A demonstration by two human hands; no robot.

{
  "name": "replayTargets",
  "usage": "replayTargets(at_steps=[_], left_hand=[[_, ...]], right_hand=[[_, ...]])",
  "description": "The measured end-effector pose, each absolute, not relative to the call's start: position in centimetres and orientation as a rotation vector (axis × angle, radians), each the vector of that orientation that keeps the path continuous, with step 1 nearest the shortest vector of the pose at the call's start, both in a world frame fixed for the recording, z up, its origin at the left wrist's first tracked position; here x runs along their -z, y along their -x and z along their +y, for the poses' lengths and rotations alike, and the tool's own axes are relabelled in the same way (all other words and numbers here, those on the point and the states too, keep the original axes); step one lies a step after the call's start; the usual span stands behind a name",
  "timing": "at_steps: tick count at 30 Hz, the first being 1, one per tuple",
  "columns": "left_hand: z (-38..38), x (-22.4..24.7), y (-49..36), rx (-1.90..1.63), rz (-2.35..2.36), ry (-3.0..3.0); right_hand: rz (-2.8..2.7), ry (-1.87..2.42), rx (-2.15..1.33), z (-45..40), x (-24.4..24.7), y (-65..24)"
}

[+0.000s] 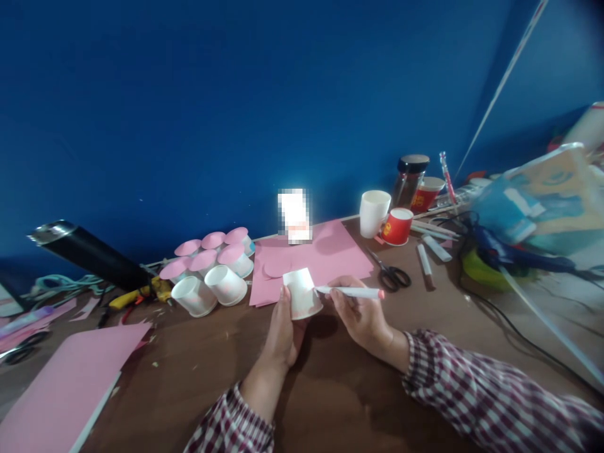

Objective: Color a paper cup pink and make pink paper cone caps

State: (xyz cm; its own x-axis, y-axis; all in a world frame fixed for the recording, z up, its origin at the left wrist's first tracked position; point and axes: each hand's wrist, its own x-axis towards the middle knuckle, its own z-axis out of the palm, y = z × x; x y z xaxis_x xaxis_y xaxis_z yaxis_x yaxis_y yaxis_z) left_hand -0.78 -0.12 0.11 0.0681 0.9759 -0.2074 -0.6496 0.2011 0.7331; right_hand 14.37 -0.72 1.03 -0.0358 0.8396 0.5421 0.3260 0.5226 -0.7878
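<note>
A white paper cup (302,296) is tilted in my left hand (279,333), whose fingers wrap round its lower left side and underside. My right hand (361,318) pinches a white marker (356,292) with a pinkish end that points right; its tip is at the cup's right side. Whether the tip touches the cup I cannot tell. Behind the cup lie pink paper sheets (330,251). To the left stand two white cups (225,285) and several cups topped with pink paper (232,255).
Black scissors (395,278), a red cup (397,228), a white cup (374,214) and a dark-lidded jar (409,182) stand or lie at right, near a glue gun (507,248) and its cable. At left are a black cylinder (94,255) and a pink sheet (70,384).
</note>
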Motion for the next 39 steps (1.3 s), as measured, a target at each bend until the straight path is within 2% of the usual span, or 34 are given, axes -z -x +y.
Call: replayTargets(at_steps=[11, 23, 39], left_hand=[[-0.09, -0.23, 0.66, -1.32, 0.751, -0.517], [-0.09, -0.67, 0.38, -1.316, 0.737, -0.547], [-0.37, -0.33, 0.39, -1.334, 0.708, -0.643]], right_hand=[[-1.54, 0.941, -0.545, -1.14, -0.85, -14.21], [-1.701, 0.902, -0.412, -1.51, -1.2, -14.28], [-1.704, 0.915, -0.431, -1.31, -0.92, -14.19]])
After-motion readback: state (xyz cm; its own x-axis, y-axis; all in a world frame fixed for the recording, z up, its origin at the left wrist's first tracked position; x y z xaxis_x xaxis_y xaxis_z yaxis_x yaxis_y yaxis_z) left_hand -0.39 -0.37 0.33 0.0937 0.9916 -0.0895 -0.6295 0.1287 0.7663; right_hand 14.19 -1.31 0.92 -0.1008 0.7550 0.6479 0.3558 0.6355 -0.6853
